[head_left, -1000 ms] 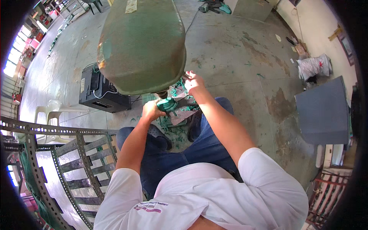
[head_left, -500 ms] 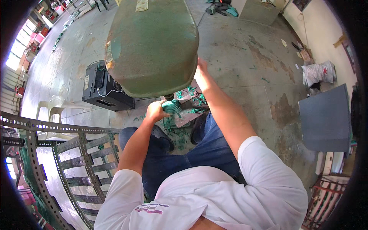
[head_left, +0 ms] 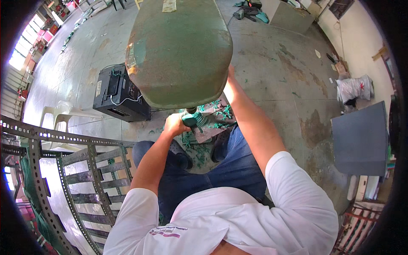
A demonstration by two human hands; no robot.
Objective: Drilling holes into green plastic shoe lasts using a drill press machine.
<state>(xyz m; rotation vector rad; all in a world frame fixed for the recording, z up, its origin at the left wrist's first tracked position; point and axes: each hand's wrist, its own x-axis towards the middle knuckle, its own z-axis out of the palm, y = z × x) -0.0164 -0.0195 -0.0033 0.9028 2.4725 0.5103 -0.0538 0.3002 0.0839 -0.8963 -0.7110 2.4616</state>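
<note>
A big green drill press head (head_left: 180, 59), worn and rust-spotted, fills the upper middle of the head view. Its dark spindle (head_left: 191, 109) shows just under the lower edge. My left hand (head_left: 175, 125) is closed around a green ribbed, round plastic piece (head_left: 197, 120), tilted right beneath the spindle. My right hand (head_left: 230, 73) is raised at the right side of the head; its fingers are hidden behind the casing, so what they touch does not show. Below the piece lies the machine's flat table (head_left: 205, 136), strewn with green shavings.
A black speaker-like box (head_left: 123, 95) with a white cable stands on the floor at left, near a pale plastic chair (head_left: 63, 117). A perforated metal rack (head_left: 91, 170) is close by my left arm. At right are a grey panel (head_left: 359, 138) and a white sack (head_left: 355, 88).
The green ribbed piece has turned in my left hand and now leans over, its ribbed side toward the right. The whole view has shifted slightly, with the drill press farther right.
</note>
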